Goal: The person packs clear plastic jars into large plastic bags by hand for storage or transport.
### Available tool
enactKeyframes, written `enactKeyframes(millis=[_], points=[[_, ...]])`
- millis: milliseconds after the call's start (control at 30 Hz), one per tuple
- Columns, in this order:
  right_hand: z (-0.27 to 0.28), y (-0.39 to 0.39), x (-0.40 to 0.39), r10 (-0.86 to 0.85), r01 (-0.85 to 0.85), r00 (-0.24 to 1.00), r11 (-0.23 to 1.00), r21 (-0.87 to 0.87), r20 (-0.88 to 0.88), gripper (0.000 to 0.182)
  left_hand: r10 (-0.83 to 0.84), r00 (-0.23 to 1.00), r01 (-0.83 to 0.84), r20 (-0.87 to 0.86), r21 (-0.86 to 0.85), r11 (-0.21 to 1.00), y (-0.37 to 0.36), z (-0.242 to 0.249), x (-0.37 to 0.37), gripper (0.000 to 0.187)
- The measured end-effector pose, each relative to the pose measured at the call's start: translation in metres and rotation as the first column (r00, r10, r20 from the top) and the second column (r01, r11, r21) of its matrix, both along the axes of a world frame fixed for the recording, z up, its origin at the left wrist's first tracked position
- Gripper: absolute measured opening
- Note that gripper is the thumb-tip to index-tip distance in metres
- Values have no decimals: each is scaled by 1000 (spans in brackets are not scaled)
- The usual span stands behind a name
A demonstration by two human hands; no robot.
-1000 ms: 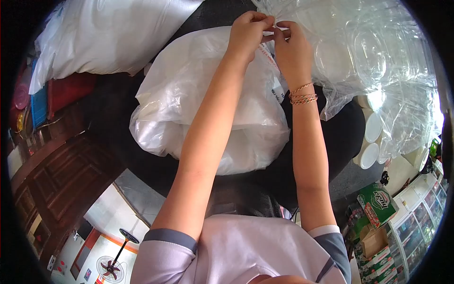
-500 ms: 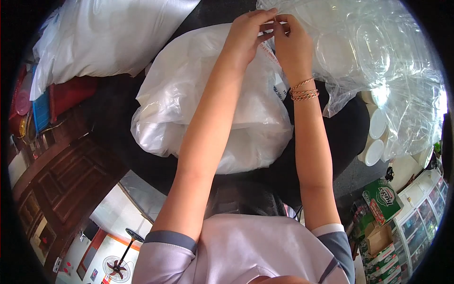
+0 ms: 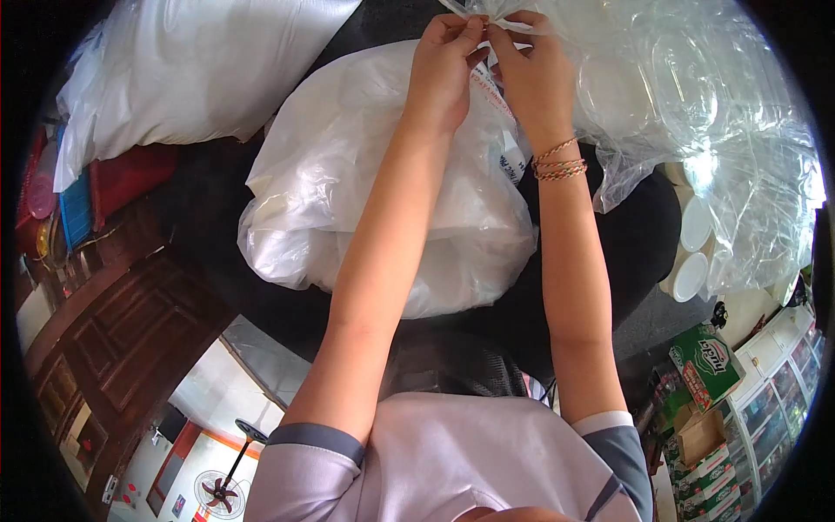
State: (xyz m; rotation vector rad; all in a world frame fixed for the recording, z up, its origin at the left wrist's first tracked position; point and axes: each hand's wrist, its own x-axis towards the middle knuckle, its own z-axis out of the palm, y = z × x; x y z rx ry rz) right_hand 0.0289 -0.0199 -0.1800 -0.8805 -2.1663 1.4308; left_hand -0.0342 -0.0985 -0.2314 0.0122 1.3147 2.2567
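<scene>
My left hand [image 3: 445, 74] and my right hand [image 3: 535, 74] meet at the top of the view, fingertips almost touching. Both pinch the gathered, twisted plastic [image 3: 489, 9] that runs into the large clear plastic bag [image 3: 644, 96] on the right. Clear round containers show through that bag. Beneath my forearms, a bulging white translucent bag [image 3: 348, 148] rests on my dark-clothed lap, and its contents are hidden. A printed strip [image 3: 500, 104] with red and blue lettering lies along this bag, beside my right wrist. Woven bracelets circle that wrist.
Another big white bag [image 3: 209, 70] stands at the upper left, above red and blue plastic items [image 3: 75, 196]. Stacked round white-lidded tubs [image 3: 692, 222] sit by my right knee. Green cartons [image 3: 703, 365] are at the lower right, a fan [image 3: 219, 494] at the lower left.
My fingers have shifted slightly and now pinch gathered clear plastic, which stands up above them. My left hand has turned and moved a little left. The bags stay in place.
</scene>
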Motion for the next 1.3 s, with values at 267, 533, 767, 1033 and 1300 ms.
enactKeyframes(millis=[267, 533, 767, 1033, 1300], points=[[-7, 5, -1, 10, -26, 993, 990, -141, -115, 29, 0, 1000, 0, -5, -58, 998, -5, 32, 6, 12], [3, 6, -3, 31, -48, 976, 996, -74, -216, 21, 21, 997, -24, 70, 43, 999, -4, 26, 11, 13], [-23, 8, -6, -65, 13, 975, 971, -238, -211, 28, -271, 878, 88, 394, 423, 902, -28, 7, -16, 22], [-21, 10, 4, 19, -15, 999, 992, 125, -33, 31, -237, 971, 239, 32, -117, 964, -5, 16, -3, 29], [15, -13, 4, -47, 101, 991, 867, 489, -122, 24, -346, 937, 330, 43, 204, 921, 8, -10, -10, 27]])
